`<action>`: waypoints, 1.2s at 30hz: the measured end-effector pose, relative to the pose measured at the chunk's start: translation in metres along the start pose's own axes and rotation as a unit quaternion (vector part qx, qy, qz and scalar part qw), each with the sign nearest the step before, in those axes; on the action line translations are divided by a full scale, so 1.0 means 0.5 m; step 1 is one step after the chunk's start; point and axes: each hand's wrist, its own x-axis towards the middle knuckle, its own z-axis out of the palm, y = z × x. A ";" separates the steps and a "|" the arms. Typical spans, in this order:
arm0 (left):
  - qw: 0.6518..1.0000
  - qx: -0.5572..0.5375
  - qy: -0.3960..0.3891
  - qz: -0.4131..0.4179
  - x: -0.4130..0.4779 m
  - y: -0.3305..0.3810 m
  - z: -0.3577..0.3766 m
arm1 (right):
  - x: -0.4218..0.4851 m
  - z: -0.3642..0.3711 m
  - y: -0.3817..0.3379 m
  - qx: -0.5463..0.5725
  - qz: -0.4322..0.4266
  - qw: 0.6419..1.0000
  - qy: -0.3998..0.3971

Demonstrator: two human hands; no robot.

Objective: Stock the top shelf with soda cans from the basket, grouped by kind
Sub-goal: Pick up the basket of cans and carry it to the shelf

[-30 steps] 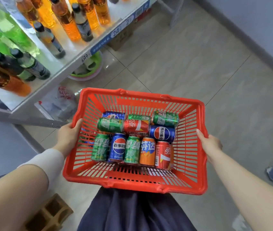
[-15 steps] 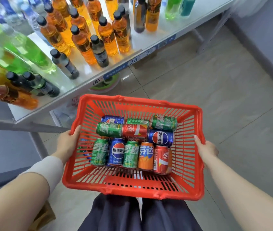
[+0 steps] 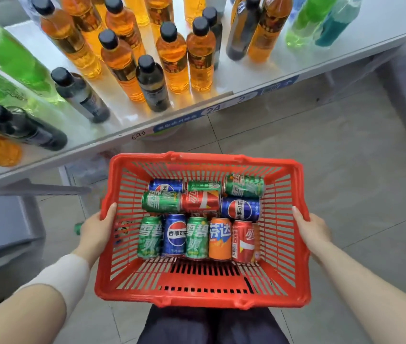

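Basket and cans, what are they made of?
The basket looks like moulded plastic: one even glossy red, with thin slotted walls and a rounded rim. The cans look like thin metal with printed, shiny skins; light glints along their curved sides. Metal is a guess from shape and sheen.

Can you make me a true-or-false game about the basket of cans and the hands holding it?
1. The left hand and the right hand hold the red basket by its sides. True.
2. Only one orange can shows in the basket. True.
3. Soda cans already stand on the shelf. False: the shelf in view holds only bottles, and the cans lie in the basket.
4. The orange can lies at the end of its row. False: it lies between a green can and a red can.
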 end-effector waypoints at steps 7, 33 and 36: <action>0.999 0.013 0.002 -0.043 0.115 0.011 0.104 | 0.171 0.072 -0.042 -0.009 -0.006 1.000 -0.018; 0.985 -0.120 0.061 -0.110 0.504 -0.048 0.417 | 0.689 0.401 -0.255 -0.071 -0.147 0.986 -0.020; 0.982 -0.137 0.063 -0.113 0.531 -0.051 0.426 | 0.709 0.410 -0.271 -0.069 -0.162 0.984 -0.020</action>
